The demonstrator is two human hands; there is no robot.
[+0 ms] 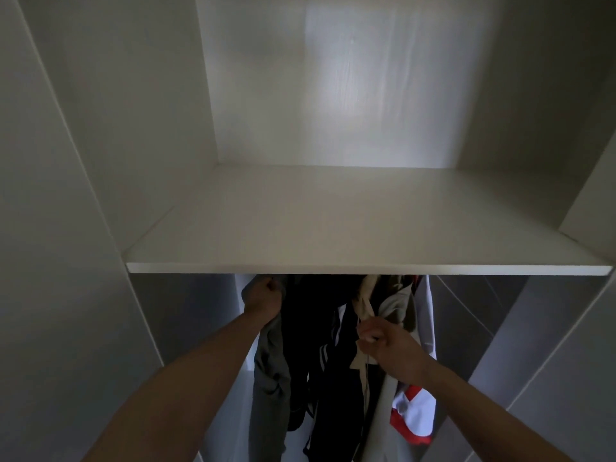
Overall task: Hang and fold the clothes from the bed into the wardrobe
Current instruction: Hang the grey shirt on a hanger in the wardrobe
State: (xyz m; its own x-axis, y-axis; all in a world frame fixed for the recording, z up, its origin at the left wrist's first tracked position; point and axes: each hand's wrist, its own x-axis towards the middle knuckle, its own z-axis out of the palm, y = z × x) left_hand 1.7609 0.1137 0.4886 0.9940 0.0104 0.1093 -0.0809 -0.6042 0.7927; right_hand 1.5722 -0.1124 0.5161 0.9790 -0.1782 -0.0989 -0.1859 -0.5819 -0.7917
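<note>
White wardrobe [100,145] walls are seen on both sides, and a white shelf [350,221] runs across the middle with dim light on the back wall above it. Clothes are hung in the dark space under the shelf. The left hand [263,296] is raised just below the shelf edge and is curled into a fist round the top of a grey garment [270,371], which hangs down beside the left arm. What is gripped inside the fist is hidden by the fingers and the shelf. The right hand [393,348] is held lower, to the right, and its fingers are bent and pinched on a cream cloth [363,305] with a thin cord hanging from it. Between the two hands a black jacket with white stripes [328,355] is hung. At the far right a white garment with red patches [416,405] is seen, partly covered by the right arm. The tops of all the clothes are cut off by the shelf, so no rail or hangers can be made out. The clothes are dark and bunched together, and their shapes are hard to tell apart. The bottoms of the clothes are cut off by the lower edge of the view.
</note>
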